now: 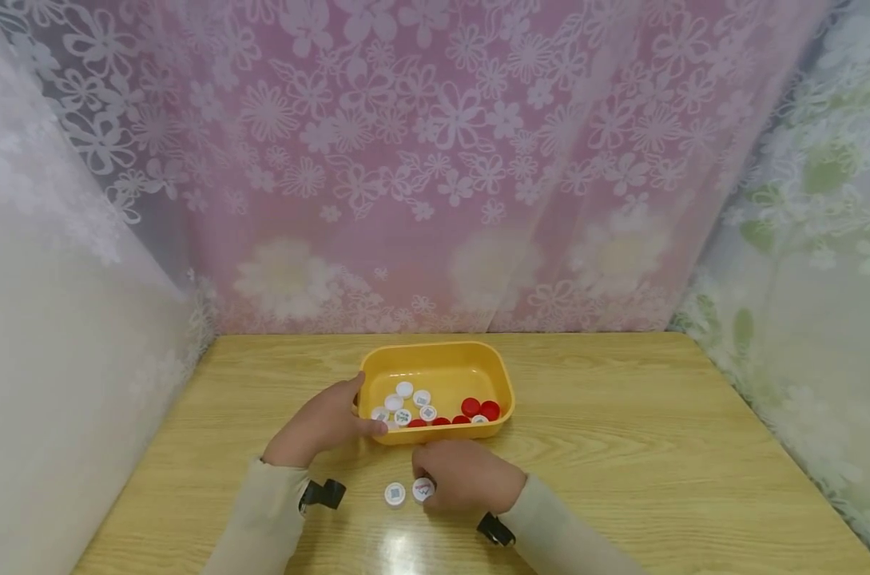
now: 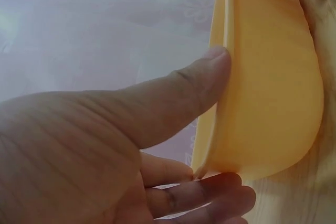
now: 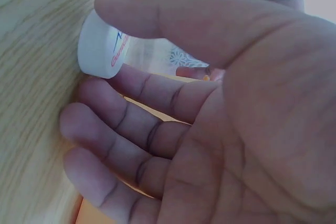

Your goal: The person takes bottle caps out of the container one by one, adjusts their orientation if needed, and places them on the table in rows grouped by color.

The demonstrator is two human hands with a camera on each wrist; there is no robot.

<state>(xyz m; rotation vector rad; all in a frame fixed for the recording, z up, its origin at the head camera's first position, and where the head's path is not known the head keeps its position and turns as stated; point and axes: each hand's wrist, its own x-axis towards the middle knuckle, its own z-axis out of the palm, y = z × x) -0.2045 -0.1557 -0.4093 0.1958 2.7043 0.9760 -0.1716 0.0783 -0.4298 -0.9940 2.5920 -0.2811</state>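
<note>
A yellow plastic tray (image 1: 435, 434) stands on the table with white and red bottle caps in it. My left hand (image 1: 324, 425) grips the tray's left end; in the left wrist view its thumb presses on the rim and its fingers lie against the outer wall. On the table just in front of the tray, my right hand (image 1: 470, 477) pinches a white bottle cap (image 3: 100, 45) between thumb and index finger. Red and blue print shows on that cap's top. Left of it lies another white cap (image 1: 395, 494) with a square grey pattern.
White caps (image 1: 404, 390) gather at the tray's left and red caps (image 1: 470, 407) toward its right. The wooden table (image 1: 621, 447) extends to both sides. Floral curtains (image 1: 435, 160) hang behind and at both sides.
</note>
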